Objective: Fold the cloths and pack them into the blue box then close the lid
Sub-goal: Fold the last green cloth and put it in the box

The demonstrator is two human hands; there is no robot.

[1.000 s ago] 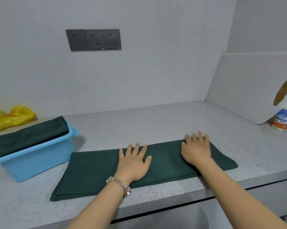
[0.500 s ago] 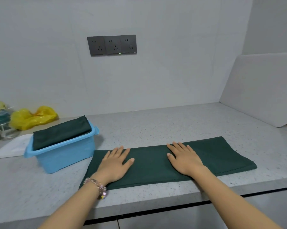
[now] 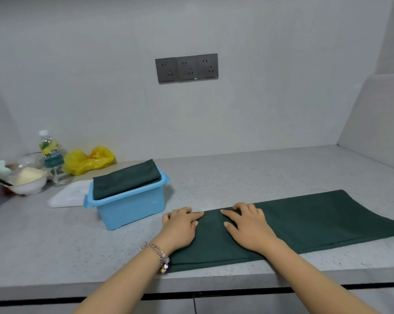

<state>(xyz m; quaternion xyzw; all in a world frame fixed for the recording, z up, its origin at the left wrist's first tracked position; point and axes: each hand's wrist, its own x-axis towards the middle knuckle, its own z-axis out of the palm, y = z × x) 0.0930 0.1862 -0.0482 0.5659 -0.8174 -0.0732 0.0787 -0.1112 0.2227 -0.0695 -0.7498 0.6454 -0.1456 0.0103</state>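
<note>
I note both my left hand [image 3: 182,225] and right hand [image 3: 248,225] pressing flat, gripping nothing, on the long green cloth [image 3: 305,223]. Left of them, the blue box [image 3: 132,207] already holds one folded cloth [image 3: 125,179]. Remaining, by my judgement: folding, packing, lidding.

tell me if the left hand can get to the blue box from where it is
Probably yes: the left hand rests on the green cloth just beside the blue box, with only bare counter between them.
</note>
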